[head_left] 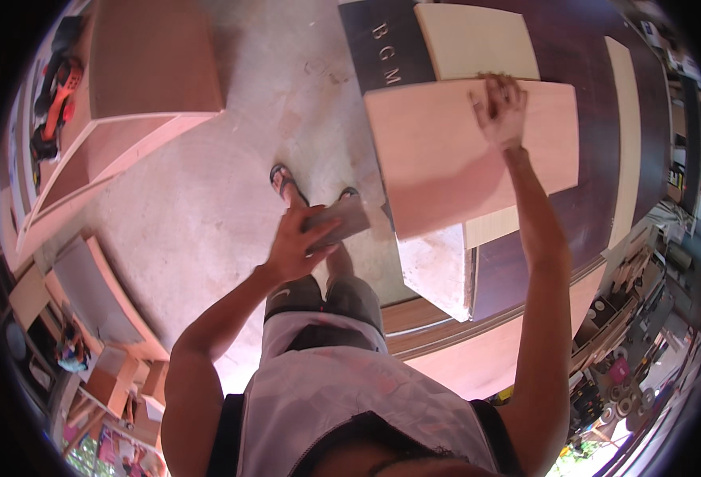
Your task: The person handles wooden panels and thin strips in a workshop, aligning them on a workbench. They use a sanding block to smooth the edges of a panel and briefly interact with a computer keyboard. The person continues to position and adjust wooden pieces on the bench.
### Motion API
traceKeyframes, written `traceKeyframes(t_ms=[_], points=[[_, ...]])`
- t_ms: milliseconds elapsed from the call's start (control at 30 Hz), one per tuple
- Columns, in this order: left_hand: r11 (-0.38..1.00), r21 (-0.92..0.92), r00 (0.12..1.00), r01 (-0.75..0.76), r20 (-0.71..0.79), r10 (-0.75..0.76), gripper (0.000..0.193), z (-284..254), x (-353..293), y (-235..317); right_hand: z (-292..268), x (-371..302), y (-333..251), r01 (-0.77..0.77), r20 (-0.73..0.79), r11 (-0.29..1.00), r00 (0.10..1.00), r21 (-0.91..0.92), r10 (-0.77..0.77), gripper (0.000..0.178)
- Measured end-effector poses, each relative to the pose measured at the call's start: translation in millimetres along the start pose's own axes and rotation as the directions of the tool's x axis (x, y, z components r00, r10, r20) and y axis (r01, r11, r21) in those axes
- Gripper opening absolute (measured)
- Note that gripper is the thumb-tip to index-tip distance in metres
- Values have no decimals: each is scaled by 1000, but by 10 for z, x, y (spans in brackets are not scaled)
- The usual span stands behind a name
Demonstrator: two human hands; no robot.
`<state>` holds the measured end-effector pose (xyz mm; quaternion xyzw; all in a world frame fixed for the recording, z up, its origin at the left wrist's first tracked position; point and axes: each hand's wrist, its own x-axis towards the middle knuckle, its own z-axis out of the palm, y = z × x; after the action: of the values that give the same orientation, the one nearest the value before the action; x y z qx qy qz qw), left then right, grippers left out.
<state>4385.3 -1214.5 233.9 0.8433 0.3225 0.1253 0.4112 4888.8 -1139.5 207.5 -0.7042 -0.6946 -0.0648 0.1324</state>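
Fingers of the left hand [293, 241] grip a flat grey-brown block [352, 219], apart from the pale wood panel [438, 151]; right hand [503, 115] over panel, fingers spread, contact uncertain; panel overlaps a cream board [478, 40]; work appears under way, finished and remaining portions indistinguishable.

The right hand [500, 115] is blurred; whether it touches the pinkish panel [438, 159] cannot be told. The left hand [291, 242] hides one end of the grey block [349, 219]. Beyond the right hand, that panel covers part of a light board [482, 41].
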Motion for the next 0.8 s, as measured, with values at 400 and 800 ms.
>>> traceKeyframes(t_ms=[400, 800], points=[[957, -210, 887, 200, -377, -268, 61, -3, 267, -675, -113, -554, -73, -584, -158, 793, 812, -175, 563, 74], [987, 14, 983, -161, -91, 162, 62, 759, 378, 773, 68, 120, -393, -709, -23, 702, 705, -69, 709, 79]])
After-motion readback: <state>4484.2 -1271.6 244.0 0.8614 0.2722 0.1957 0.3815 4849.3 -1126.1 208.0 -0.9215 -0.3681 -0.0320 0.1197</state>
